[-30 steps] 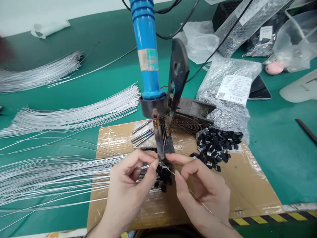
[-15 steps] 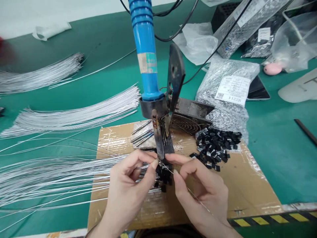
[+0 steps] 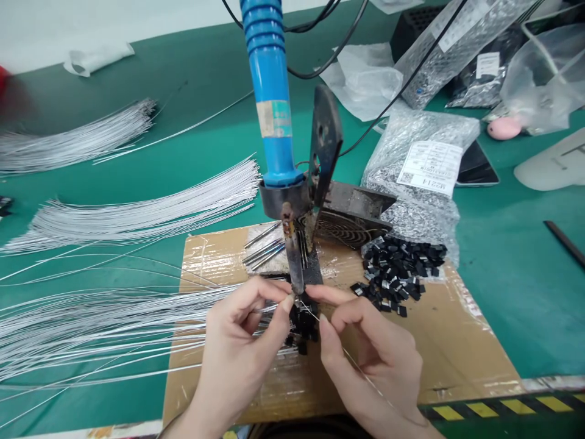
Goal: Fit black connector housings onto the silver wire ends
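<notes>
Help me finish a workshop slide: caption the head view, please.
Left hand pinching, right hand holding a thin wire, both close beside the metal tip of a blue-handled tool.

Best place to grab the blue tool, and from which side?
Probably around the smooth blue handle above the ring, from the left: it's round and free there, a dark plate rises close on the right, and the metal tip points down.

Surface (image 3: 512, 262): green | left: upper wire bundle (image 3: 77, 140), middle wire bundle (image 3: 146, 213), lower wire bundle (image 3: 91, 323) reaching onto cardboard sheet (image 3: 457, 341) | right: labelled bubble-wrap bag (image 3: 420, 131), partly covered dark slab (image 3: 478, 164), dark strip (image 3: 564, 244)
</notes>
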`<state>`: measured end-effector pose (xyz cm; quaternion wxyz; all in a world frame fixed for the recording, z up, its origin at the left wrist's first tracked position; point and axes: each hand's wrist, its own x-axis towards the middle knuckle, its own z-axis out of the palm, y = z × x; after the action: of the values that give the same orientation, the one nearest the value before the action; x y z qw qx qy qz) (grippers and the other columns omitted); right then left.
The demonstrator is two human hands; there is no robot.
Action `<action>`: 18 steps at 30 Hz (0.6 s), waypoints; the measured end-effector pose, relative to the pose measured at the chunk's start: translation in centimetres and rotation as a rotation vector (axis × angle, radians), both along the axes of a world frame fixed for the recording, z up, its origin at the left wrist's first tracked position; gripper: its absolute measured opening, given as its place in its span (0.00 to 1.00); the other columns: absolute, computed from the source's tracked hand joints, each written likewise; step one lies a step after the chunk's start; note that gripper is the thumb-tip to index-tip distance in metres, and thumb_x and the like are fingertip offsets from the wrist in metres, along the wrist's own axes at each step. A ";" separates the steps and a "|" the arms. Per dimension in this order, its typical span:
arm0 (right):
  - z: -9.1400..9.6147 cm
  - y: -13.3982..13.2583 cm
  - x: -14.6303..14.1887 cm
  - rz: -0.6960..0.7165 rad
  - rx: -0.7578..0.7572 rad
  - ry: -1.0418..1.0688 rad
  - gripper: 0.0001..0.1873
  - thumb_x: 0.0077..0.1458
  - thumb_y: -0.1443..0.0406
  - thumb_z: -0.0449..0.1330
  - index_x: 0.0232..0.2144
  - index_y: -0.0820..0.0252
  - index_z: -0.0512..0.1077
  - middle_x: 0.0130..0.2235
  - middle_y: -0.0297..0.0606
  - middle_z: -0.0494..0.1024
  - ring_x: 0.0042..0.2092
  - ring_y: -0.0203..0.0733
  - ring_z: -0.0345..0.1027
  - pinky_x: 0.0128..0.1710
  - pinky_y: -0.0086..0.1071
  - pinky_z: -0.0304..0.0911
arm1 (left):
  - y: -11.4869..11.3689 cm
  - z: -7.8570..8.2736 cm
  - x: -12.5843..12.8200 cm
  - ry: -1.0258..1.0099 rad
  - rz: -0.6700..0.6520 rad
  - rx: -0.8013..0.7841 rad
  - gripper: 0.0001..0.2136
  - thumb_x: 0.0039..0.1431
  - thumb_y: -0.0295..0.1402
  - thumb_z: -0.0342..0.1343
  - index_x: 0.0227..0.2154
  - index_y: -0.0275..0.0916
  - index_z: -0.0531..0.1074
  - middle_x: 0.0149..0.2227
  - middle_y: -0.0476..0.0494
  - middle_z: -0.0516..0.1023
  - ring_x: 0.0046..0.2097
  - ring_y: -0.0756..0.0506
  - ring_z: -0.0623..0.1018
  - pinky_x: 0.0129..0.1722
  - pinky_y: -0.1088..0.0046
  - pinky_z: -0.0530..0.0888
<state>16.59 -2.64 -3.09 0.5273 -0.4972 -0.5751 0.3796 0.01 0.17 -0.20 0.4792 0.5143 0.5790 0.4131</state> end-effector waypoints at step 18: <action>0.1 0.1 -0.2 -0.028 0.023 -0.022 0.11 0.59 0.76 0.63 0.32 0.56 0.69 0.44 0.39 0.87 0.45 0.37 0.86 0.49 0.24 0.75 | 0.0 0.0 0.0 -0.006 -0.007 0.001 0.10 0.62 0.20 0.63 0.30 0.43 0.79 0.32 0.56 0.83 0.34 0.56 0.82 0.36 0.91 0.74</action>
<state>16.39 -2.52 -3.03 0.5319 -0.5032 -0.5781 0.3600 -0.04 0.15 -0.24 0.4820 0.5153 0.5757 0.4131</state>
